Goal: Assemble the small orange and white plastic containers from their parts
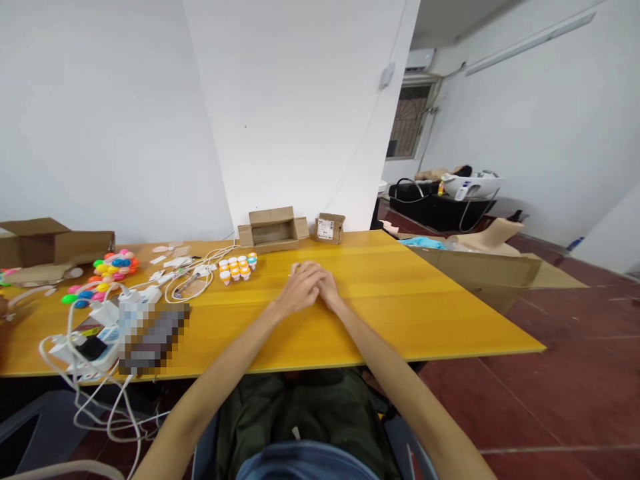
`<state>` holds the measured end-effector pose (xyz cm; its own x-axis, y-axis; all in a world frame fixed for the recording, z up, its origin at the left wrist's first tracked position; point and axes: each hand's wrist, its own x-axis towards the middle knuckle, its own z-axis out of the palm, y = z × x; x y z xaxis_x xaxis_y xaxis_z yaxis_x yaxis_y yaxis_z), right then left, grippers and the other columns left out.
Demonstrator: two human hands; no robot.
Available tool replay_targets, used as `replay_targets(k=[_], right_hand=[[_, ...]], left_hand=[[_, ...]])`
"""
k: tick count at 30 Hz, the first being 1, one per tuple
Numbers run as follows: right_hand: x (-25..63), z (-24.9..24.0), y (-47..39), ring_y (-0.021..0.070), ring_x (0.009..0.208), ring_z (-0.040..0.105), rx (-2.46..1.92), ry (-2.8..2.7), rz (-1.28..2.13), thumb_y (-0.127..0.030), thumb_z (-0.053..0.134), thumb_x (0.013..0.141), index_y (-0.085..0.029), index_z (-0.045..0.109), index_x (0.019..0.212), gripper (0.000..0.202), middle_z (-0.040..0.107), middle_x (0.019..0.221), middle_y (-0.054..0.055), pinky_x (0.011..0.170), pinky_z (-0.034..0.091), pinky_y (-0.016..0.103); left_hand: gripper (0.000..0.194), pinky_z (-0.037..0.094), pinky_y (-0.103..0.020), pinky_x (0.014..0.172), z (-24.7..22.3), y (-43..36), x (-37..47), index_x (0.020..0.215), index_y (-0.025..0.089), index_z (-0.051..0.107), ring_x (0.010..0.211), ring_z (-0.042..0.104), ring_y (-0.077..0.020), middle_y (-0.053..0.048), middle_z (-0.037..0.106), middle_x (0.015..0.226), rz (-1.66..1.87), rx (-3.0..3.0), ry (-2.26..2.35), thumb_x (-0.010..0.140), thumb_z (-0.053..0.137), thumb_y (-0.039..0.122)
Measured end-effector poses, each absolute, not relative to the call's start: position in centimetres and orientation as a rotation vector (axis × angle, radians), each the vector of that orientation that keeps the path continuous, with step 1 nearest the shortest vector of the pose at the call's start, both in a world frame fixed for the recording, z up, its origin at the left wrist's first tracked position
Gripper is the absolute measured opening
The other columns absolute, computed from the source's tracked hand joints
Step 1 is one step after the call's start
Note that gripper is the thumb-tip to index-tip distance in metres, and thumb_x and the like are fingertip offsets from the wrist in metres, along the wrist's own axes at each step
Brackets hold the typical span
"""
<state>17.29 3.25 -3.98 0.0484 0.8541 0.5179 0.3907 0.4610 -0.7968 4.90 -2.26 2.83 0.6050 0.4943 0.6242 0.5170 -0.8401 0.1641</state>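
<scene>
Boxes sit at your far left: an open cardboard box [47,243] at the table [400,313] edge, with a heap of coloured plastic eggs [116,263] just to its right and more eggs [85,293] scattered nearer you. White cables [193,277] loop between the eggs and a cluster of small white cups with orange and blue lids [237,267]; further cables [95,400] hang off the near edge beside a white charger block [107,310] and a blurred-out patch.

Your left hand [300,288] and right hand [327,288] meet at the middle of the table, fingers folded over one another and closed together. A small pale thing shows just at the left hand's knuckles, but you cannot tell whether your hands hold it or what it is. The lidded cups are the nearest things, off to the left and well apart from your hands.

Behind your hands stand a flat open carton [273,230] and a small box [330,228]. Its label is too small to read, and no brand shows anywhere.

In my judgement the risk lies on your left: an elbow or forearm swung that way could snag the hanging cables and drag the charger and the cups off the table.
</scene>
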Motion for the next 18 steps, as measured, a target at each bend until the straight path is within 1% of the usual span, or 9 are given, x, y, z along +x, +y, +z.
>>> replay_targets(k=[2, 4, 7, 9, 11, 14, 18], right_hand=[[17.3, -3.7, 3.1, 0.0176, 0.07, 0.062, -1.011, -1.518, 0.646, -0.039, 0.056, 0.08, -0.021, 0.067, 0.075, 0.021, 0.068, 0.075, 0.002, 0.066, 0.053, 0.031], [17.3, -3.5, 3.0, 0.018, 0.068, 0.062, -0.954, -1.477, 0.763, -0.043, 0.064, 0.075, -0.021, 0.067, 0.074, 0.023, 0.069, 0.073, 0.002, 0.066, 0.053, 0.03], [17.2, -3.4, 2.8, 0.0183, 0.068, 0.063, -0.909, -1.453, 0.858, -0.046, 0.07, 0.071, -0.021, 0.069, 0.075, 0.025, 0.071, 0.075, 0.003, 0.064, 0.052, 0.03], [17.0, -3.3, 2.7, 0.019, 0.07, 0.065, -0.889, -1.469, 0.876, -0.045, 0.072, 0.071, -0.021, 0.07, 0.077, 0.025, 0.072, 0.076, 0.003, 0.065, 0.053, 0.031], [16.8, -3.2, 2.6, 0.0198, 0.074, 0.066, -0.87, -1.493, 0.881, -0.043, 0.073, 0.071, -0.021, 0.07, 0.077, 0.023, 0.073, 0.078, 0.003, 0.069, 0.054, 0.032], [16.7, -3.0, 2.4, 0.0202, 0.077, 0.068, -0.852, -1.527, 0.885, -0.042, 0.072, 0.072, -0.021, 0.07, 0.078, 0.021, 0.074, 0.08, 0.003, 0.074, 0.055, 0.033], [16.6, -2.7, 2.2, 0.0195, 0.077, 0.068, -0.854, -1.574, 0.869, -0.042, 0.069, 0.076, -0.021, 0.068, 0.079, 0.021, 0.074, 0.08, 0.003, 0.075, 0.054, 0.033]], left_hand=[[0.041, 0.041, -0.041, 0.098, 2.9, -1.4, 3.4, 0.112, 0.024, 0.068, 0.114, 0.056, -0.0257, -0.007, 0.07, 0.115, -1.173, -2.713, -1.041, 0.08, 0.05, 0.006], [0.034, 0.044, -0.04, 0.096, 2.4, -0.6, 2.0, 0.109, 0.023, 0.067, 0.112, 0.059, -0.025, -0.007, 0.07, 0.113, -1.323, -2.606, -1.24, 0.082, 0.052, 0.01], [0.025, 0.047, -0.038, 0.094, 1.0, 0.3, 0.5, 0.107, 0.022, 0.067, 0.102, 0.063, -0.023, -0.006, 0.071, 0.106, -1.549, -2.573, -1.453, 0.083, 0.059, 0.016], [0.022, 0.05, -0.035, 0.086, 0.1, 0.7, 0.0, 0.105, 0.021, 0.067, 0.092, 0.066, -0.021, -0.005, 0.072, 0.099, -1.691, -2.655, -1.538, 0.084, 0.062, 0.022], [0.019, 0.052, -0.032, 0.081, -0.5, 1.0, 0.0, 0.1, 0.02, 0.069, 0.087, 0.066, -0.0199, -0.005, 0.073, 0.094, -1.843, -2.708, -1.569, 0.084, 0.065, 0.029], [0.02, 0.053, -0.031, 0.078, -0.9, 1.3, 0.5, 0.089, 0.018, 0.071, 0.083, 0.067, -0.0193, -0.004, 0.074, 0.088, -1.995, -2.816, -1.532, 0.081, 0.068, 0.036], [0.024, 0.053, -0.03, 0.076, -0.9, 1.5, 0.8, 0.085, 0.017, 0.072, 0.079, 0.067, -0.0192, -0.004, 0.074, 0.083, -2.15, -2.858, -1.518, 0.077, 0.073, 0.04]])
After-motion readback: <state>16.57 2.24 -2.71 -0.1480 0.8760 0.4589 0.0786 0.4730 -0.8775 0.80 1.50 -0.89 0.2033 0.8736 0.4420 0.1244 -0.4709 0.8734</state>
